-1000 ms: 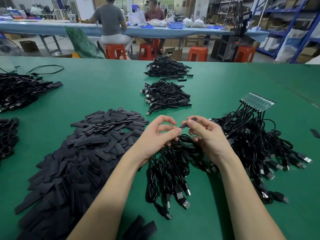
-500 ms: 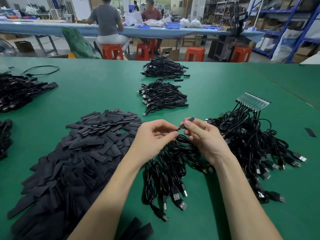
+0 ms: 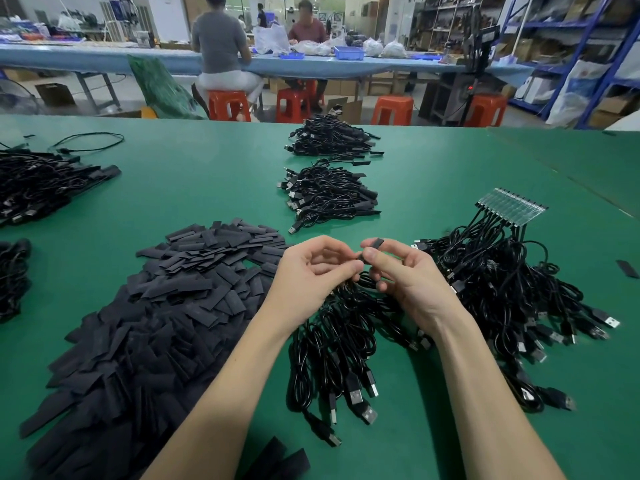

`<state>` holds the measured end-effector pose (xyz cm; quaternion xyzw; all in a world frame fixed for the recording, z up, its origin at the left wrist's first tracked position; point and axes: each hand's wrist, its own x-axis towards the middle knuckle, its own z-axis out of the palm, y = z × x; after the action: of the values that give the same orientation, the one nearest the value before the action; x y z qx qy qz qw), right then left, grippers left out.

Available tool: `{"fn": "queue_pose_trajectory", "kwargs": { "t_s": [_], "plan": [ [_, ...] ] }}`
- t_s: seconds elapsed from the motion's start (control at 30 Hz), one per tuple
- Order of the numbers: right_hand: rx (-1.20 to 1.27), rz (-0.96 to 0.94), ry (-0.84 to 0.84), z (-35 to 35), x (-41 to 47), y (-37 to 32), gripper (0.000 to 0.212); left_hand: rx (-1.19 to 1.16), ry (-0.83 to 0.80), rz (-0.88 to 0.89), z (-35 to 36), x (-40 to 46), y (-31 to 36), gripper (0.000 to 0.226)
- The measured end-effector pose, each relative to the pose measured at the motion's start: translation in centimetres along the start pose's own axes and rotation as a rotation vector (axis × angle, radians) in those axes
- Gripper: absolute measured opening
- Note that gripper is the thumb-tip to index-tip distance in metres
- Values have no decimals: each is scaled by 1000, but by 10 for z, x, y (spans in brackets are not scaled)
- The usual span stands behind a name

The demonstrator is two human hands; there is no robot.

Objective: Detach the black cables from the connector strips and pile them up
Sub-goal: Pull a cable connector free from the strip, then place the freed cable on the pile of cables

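A blue tray (image 3: pixel 349 52) is sitting on the far blue bench (image 3: pixel 104 58) at 12 o'clock, its contents too small to tell; white bags (image 3: pixel 272 38) are lying beside it, and 2 people are sitting there on orange stools (image 3: pixel 228 105); blue shelving (image 3: pixel 568 46) at 2 o'clock is holding boxes.

On the green table (image 3: pixel 194 181), the left hand (image 3: pixel 308 275) and right hand (image 3: pixel 405 282) are meeting at the centre; the right thumb and forefinger are pinching a short black sleeve piece (image 3: pixel 374 244), and the left fingers are curling in toward the same spot, thumb and forefinger tip together at the piece's lower end; whether they are clamping a cable tip there cannot be told.

A bundle of black cables (image 3: pixel 339 344) is lying under both wrists toward 6 o'clock, glossy and looped, silver USB plugs fanning out at its near end; a larger tangle of cables (image 3: pixel 512 289) is lying at 3 o'clock, still plugged into a clear connector strip (image 3: pixel 510 209) at 2 o'clock; 2 finished piles (image 3: pixel 329 195) (image 3: pixel 332 138) are lying at 12 o'clock, one behind the other; a heap of flat black sleeves (image 3: pixel 156 306) is spreading at 9 o'clock; more cable piles (image 3: pixel 41 185) are lying at 10 o'clock.
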<state>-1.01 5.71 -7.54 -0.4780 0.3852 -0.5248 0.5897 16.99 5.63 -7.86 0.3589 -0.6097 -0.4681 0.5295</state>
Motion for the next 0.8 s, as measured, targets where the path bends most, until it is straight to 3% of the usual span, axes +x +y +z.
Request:
{"fn": "queue_pose_trajectory", "kwargs": {
  "t_s": [0.1,0.2,0.8],
  "plan": [
    [13,-92,43,4,0,1,38,-41,12,-23,1,1,-1,18],
    [-16,-145,81,10,0,3,29,-68,30,-52,1,1,-2,15],
    [-90,-295,219,13,6,11,26,-89,82,-73,6,2,-5,9]
  ]
}}
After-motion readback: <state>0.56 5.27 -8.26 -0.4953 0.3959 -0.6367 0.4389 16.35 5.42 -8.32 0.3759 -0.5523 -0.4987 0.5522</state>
